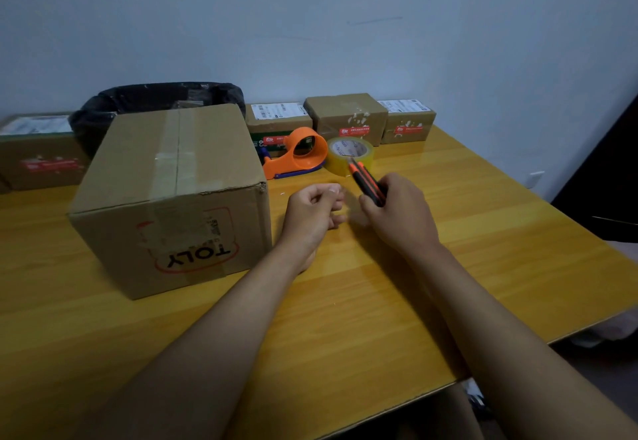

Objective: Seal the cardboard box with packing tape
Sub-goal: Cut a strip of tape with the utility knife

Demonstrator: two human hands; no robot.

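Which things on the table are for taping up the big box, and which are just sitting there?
For the job: big cardboard box, tape roll, orange tape dispenser, utility knife in right hand.

Just there: small parcels, black-lined bin.

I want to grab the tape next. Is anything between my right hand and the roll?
Only the utility knife that the right hand holds points toward the tape roll; otherwise the table between them looks clear.

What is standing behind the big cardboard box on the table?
Behind the big cardboard box stands a bin lined with a black bag; only its upper part shows. Something pale lies inside near the rim, unclear. The bin's lower part is covered by the box.
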